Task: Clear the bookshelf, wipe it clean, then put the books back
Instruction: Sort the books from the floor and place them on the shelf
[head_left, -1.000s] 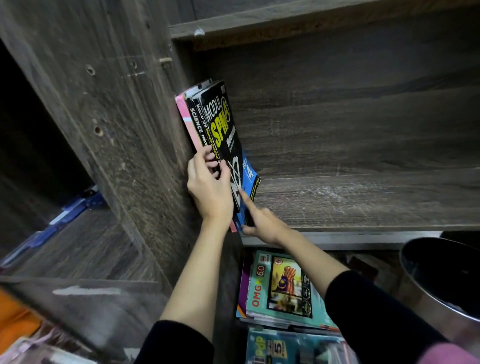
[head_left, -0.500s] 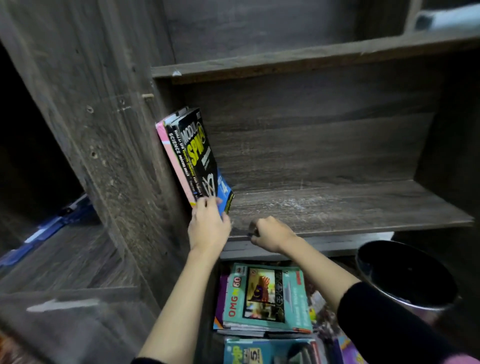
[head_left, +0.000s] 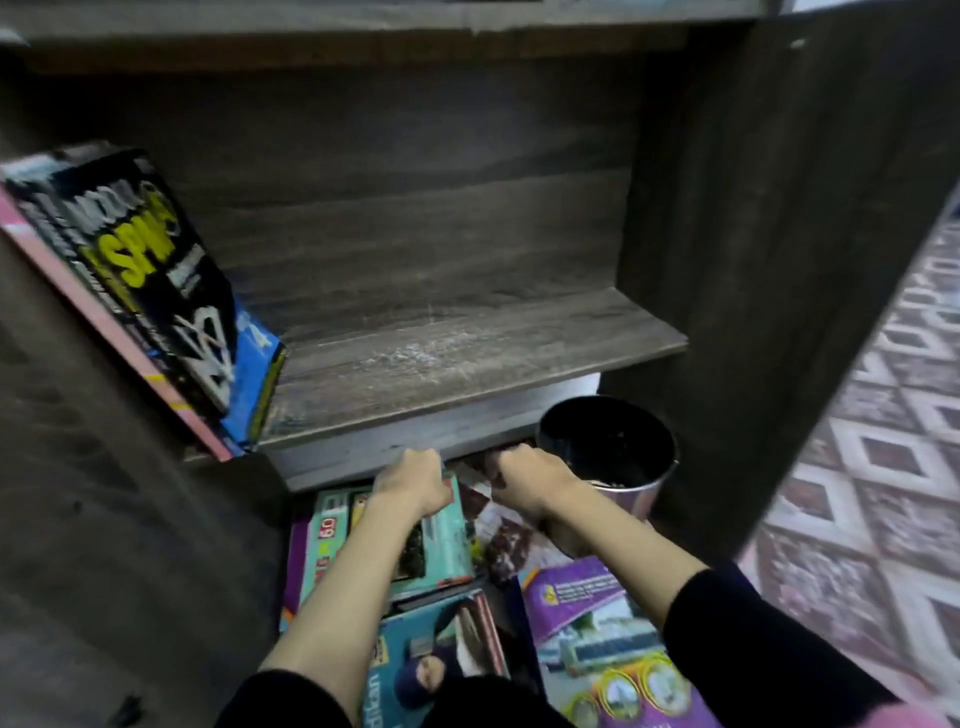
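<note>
- Since a black SPM book (head_left: 130, 260), a pink book (head_left: 202, 431) and a blue book (head_left: 257, 374) already lean against the left wall of the wooden shelf (head_left: 467, 358), while others lie stacked on the floor beneath it, the step in hand looks like restocking: fetching the next book from the pile.
- Both hands are low at that pile, just under the shelf's front edge and well apart from the leaning books.
- The left hand (head_left: 413, 480) shows its back, fingers curled at the top edge of the teal book (head_left: 441, 545). The fingertips are hidden, so I cannot tell whether it actually has hold of the cover.
- The right hand (head_left: 530, 480) is curled the same way, in the gap between the teal book and the metal bin (head_left: 649, 493). What it grasps, if anything, is hidden too.
- As I judge it, the next move calls for lifting one book off the stack, turning it upright and setting it against the blue book so the row does not slide flat.
- A purple book (head_left: 597, 613) lies nearer the person, not yet shelved.
</note>
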